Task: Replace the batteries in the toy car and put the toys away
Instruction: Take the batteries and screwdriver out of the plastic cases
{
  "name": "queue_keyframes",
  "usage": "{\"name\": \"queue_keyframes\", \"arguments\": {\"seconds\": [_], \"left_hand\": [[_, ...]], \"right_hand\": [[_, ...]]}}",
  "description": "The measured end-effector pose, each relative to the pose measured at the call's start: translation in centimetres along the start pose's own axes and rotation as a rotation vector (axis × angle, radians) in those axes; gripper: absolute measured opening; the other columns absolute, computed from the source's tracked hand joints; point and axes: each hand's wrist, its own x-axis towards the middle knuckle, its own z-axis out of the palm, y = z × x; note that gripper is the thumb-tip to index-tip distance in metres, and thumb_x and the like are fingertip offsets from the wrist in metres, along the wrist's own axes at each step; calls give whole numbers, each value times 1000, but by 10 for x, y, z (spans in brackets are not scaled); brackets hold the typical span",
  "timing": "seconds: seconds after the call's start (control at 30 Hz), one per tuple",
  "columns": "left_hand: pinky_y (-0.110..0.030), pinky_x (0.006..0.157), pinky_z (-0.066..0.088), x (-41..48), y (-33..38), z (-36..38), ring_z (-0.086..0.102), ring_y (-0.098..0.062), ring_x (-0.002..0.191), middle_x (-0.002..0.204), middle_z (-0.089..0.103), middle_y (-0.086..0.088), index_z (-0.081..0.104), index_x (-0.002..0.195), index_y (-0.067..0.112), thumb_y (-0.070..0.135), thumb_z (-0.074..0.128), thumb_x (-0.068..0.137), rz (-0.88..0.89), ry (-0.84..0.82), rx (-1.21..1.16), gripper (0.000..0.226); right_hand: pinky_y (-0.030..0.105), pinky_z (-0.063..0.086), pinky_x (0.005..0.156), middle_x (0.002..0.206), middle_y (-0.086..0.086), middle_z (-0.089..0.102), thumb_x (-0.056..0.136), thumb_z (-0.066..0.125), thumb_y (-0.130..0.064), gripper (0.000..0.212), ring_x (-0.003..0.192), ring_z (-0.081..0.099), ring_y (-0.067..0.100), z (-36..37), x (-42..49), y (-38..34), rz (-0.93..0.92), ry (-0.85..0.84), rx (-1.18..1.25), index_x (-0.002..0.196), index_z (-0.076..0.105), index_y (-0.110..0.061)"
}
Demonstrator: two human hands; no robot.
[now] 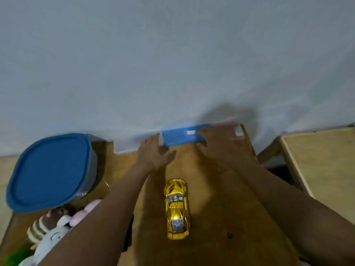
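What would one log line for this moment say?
left hand flat beside blue box | right hand on blue box, grip blurred | gold toy car untouched between arms

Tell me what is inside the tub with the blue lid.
Only the blue lid and a strip of the tub's dark side wall show. The lid covers the whole top, so whatever is inside cannot be seen.

We count 1 gold toy car [177,209] at lower centre, 1 blue pack [180,137] at the middle of the frame, 1 blue-lidded container [50,171] at left, and 2 hands: 1 left hand [153,152], 1 right hand [217,144]. The soft toys [48,227] at lower left overlap too much for us to count.
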Motion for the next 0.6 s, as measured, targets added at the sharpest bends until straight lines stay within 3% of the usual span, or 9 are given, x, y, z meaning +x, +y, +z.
{"name": "queue_keyframes", "arguments": {"seconds": [0.07, 0.13, 0.23, 0.3, 0.47, 0.6], "left_hand": [[-44, 112, 25, 16, 1, 10, 27, -29, 138, 150, 33, -8, 25, 149, 17, 56, 65, 84, -3, 43, 87, 85], [-46, 111, 23, 26, 0, 20, 24, -29, 137, 148, 29, -9, 24, 147, 19, 55, 65, 83, -16, 68, 145, 84], [-46, 107, 23, 40, -3, 29, 21, -29, 133, 144, 26, -10, 26, 144, 22, 56, 67, 80, -19, 82, 198, 84], [-47, 106, 23, 45, -4, 32, 20, -30, 133, 144, 25, -11, 30, 143, 23, 57, 69, 78, -25, 92, 197, 82], [-48, 105, 25, 53, -14, 35, 23, -30, 132, 141, 28, -12, 37, 141, 32, 60, 71, 75, -35, 119, 177, 79], [-48, 108, 24, 57, -17, 38, 18, -30, 134, 142, 23, -12, 37, 144, 36, 65, 68, 76, -38, 74, 212, 80]], "right_hand": [[42, 34, 107, 140, 7, 49, 84, 63, -31, 52, 129, 44, 27, 12, 22, 4, -71, -5, -51, 134, 52, -19], [45, 43, 96, 131, 11, 55, 75, 72, -29, 60, 119, 53, 32, 26, 39, 7, -137, -12, -114, 131, 56, -15], [34, 48, 71, 103, 6, 63, 59, 80, -30, 62, 93, 62, 28, 36, 52, 10, -174, 17, -199, 118, 65, -16], [28, 46, 63, 94, 4, 61, 53, 82, -28, 58, 86, 62, 26, 34, 54, 10, -196, 61, -218, 108, 69, -17], [37, 51, 71, 101, 4, 59, 69, 78, -42, 54, 92, 58, 25, 25, 58, 15, -277, 13, -188, 114, 65, -16], [35, 54, 64, 97, 3, 59, 74, 71, -42, 49, 81, 61, 22, 17, 59, 10, -304, -47, -294, 112, 63, -13]]}}
